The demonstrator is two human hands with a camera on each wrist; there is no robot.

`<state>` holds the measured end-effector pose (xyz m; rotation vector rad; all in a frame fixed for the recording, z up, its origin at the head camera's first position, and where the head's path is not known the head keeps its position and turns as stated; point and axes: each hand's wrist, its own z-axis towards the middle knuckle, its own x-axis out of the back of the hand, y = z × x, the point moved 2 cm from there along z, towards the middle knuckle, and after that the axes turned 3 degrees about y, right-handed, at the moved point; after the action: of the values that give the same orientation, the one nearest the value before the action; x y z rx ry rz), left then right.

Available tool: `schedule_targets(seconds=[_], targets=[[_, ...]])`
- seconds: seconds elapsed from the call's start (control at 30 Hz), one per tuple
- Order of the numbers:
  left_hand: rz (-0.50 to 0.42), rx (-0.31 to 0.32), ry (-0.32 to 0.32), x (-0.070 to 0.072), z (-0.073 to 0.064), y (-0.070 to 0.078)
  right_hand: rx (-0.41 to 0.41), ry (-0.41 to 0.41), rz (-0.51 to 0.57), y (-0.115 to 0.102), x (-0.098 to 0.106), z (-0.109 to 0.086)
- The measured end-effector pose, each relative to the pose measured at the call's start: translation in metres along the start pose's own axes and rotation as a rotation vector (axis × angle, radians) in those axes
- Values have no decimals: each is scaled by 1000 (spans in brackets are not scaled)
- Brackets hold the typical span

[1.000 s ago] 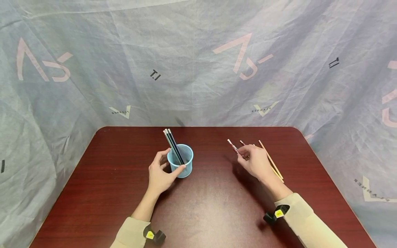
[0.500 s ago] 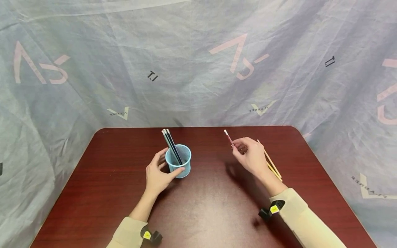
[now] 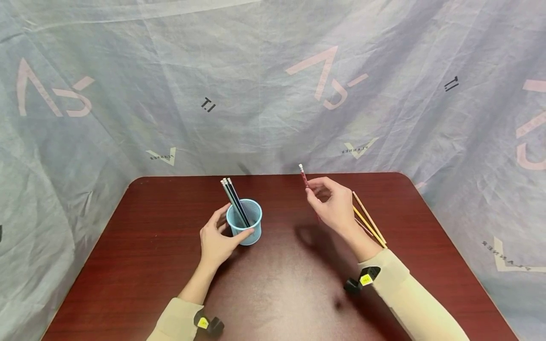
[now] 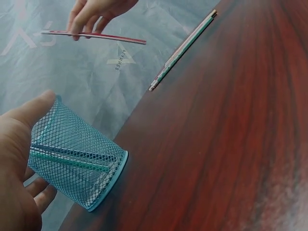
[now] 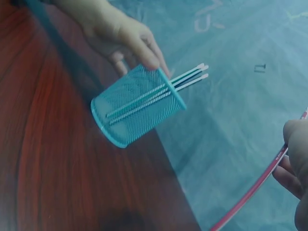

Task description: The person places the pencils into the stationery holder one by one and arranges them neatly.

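My left hand [image 3: 217, 239] holds a light blue mesh pencil cup [image 3: 256, 235] upright on the table, with the thumb at the near side and fingers round the left. Several dark and green pencils [image 3: 233, 199] with white eraser ends lean left inside it; the mesh shows their lower parts in the left wrist view. To the right, my right hand [image 3: 334, 203] pinches a red pencil [image 3: 303, 175] above the table, its white eraser end up. The right wrist view shows the length of this red pencil [image 5: 255, 185] running down past the fingers.
Several loose pencils lie on the right of the dark red wooden table [image 3: 281, 284], among them a yellow pencil [image 3: 371, 228] and a pale wooden one [image 3: 368, 213]. A grey printed cloth [image 3: 256, 118] hangs behind the table's far edge.
My right hand has lifted the red pencil off the group, carrying it left and away from me, and the pencil has turned more upright. My left hand stays on the cup.
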<state>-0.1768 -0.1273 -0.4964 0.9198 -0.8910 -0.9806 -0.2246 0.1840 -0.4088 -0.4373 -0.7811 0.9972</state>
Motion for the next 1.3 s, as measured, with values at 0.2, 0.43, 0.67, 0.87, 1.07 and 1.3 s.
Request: schedule_targets(seconds=[0.2, 0.43, 0.67, 0.87, 1.07, 1.3], targets=[[-7, -10, 15, -1, -1, 2, -1, -11, 77, -13, -13, 10], [-2, -21, 21, -1, -2, 3, -1, -16, 160, -25, -27, 19], [22, -20, 27, -2, -2, 4, -33, -8, 235, -36, -40, 25], [33, -16, 22, -1, -3, 4, -76, -19, 305, -46, -52, 29], [58, -17, 16, -2, -3, 4, -85, -51, 338, -53, -64, 33], [77, -19, 12, -3, -3, 4, -81, -53, 373, -59, -72, 34]])
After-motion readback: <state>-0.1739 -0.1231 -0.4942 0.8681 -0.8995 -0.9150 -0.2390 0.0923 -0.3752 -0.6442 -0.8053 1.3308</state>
